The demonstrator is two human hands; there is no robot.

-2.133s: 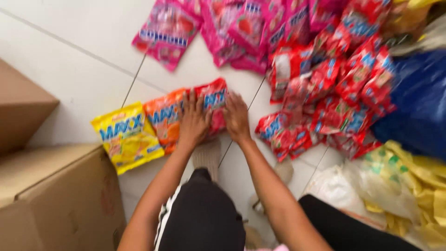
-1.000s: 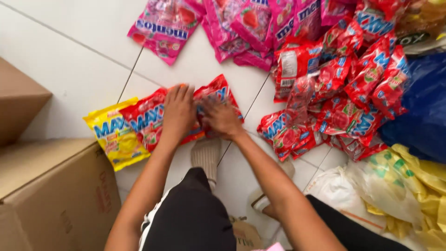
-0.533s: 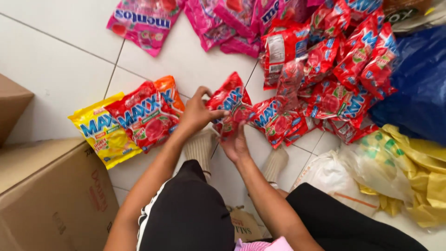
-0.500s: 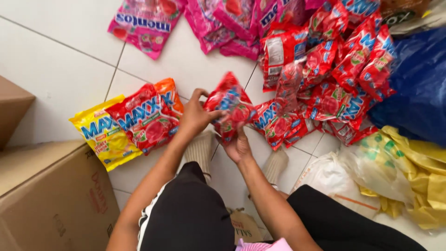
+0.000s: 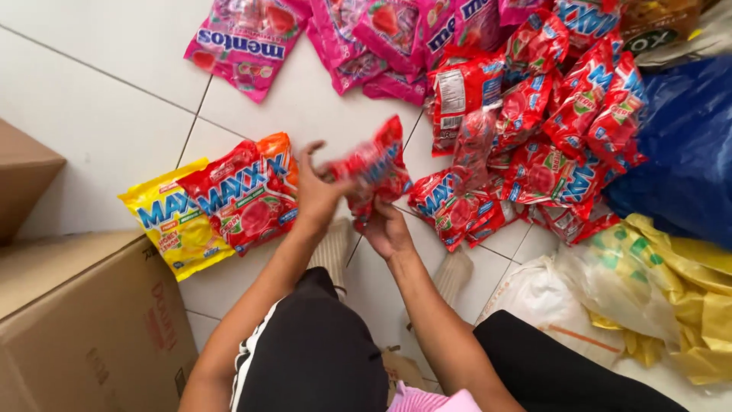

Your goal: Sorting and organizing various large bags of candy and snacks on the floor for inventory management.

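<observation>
Between the two hands, just above the person's knees, a red candy bag [image 5: 374,169] hangs off the white tiled floor [image 5: 114,107], blurred and tilted. The left hand [image 5: 314,191] grips the bag's left edge with thumb and fingers closed on it, and the right hand [image 5: 387,231] holds it from below, fingers curled around the lower end.

Just left of the left hand, three flat bags lie overlapped on the tiles: an orange bag [image 5: 279,162] nearest the hand, another red bag [image 5: 240,197] lying over it, and a yellow bag [image 5: 171,221] furthest out. Beyond the yellow one, further left, stands a brown cardboard box [image 5: 84,320], with a second box [image 5: 23,175] at the frame's edge.

Right of the right hand, close by, a loose heap of red bags [image 5: 534,130] spreads across the floor, its nearest bag just beside the held one. Past the hands, further from the person, lie pink candy bags [image 5: 244,46], some overlapping. Far right of the hands are a blue plastic bag [image 5: 679,145], yellow plastic bags [image 5: 686,297] and a white plastic bag [image 5: 534,297] beside the person's right leg. A socked foot [image 5: 332,246] shows beneath the wrists.
</observation>
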